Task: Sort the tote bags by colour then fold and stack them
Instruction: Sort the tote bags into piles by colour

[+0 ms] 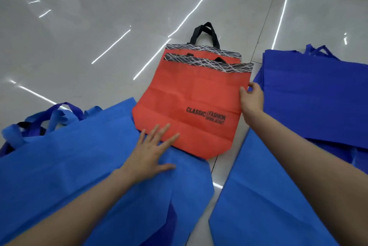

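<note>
The left hand (pixel 153 151) is lying flat with the arm reaching forward, its fingers spread wide; the palm is pressing on the light blue tote pile (pixel 79 170) at the left while the fingertips are resting on the near left corner of the orange-red tote bag (pixel 189 98). The right hand (pixel 252 99) is reaching further out, the forearm crossing over another light blue tote (pixel 258 202), and its thumb and curled fingers are pinching the right edge of the orange-red bag about halfway up.

The orange-red bag is lying flat on the glossy tiled floor (pixel 89 26), in the middle between the blue piles, its near edge overlapping the left pile. It is showing fold creases, a black-and-white scribbled band along its top and black lettering, "CLASSIC | FASHION", near the bottom. More bags of the same kind are peeking out beneath it, offset, with black handles (pixel 205 32) pointing away. A stack of dark blue totes (pixel 318 94) is sitting at the right, just beside the right hand
</note>
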Motion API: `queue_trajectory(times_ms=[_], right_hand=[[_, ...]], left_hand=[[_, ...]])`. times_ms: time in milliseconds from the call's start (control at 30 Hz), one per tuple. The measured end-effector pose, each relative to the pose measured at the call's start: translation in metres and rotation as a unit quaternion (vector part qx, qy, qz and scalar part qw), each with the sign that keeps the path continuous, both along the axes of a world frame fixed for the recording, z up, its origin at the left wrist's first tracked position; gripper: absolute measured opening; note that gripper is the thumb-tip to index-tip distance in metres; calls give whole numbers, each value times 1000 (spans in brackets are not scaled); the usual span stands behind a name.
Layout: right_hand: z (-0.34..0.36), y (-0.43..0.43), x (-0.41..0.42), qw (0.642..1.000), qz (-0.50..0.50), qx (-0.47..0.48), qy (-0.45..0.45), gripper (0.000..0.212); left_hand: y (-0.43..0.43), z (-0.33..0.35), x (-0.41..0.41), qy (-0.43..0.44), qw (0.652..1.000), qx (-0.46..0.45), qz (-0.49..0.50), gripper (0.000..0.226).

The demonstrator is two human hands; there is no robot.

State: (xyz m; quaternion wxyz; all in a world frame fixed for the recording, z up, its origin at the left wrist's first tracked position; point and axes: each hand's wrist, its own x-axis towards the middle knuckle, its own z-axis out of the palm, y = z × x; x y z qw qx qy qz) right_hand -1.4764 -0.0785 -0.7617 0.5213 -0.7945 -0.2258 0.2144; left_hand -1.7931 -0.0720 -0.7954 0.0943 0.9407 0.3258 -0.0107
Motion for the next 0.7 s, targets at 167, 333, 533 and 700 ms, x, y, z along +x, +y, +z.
queue_trajectory(times_ms=[167,333,533,700], right_hand=[[-12,-8,-36,946,123,-107,-279,50],[-73,-49,-95,769,418,-192,-444,46],[-68,-5,-72,740,413,-288,-446,60],[-58,1,-89,799,355,-245,-419,37]], left_hand=[[7,-26,45,80,985,-100,117,62],[44,-18,84,88,983,-124,101,58],[29,7,54,13,996,-30,77,55],[-40,-1,-40,20,981,13,190,78]])
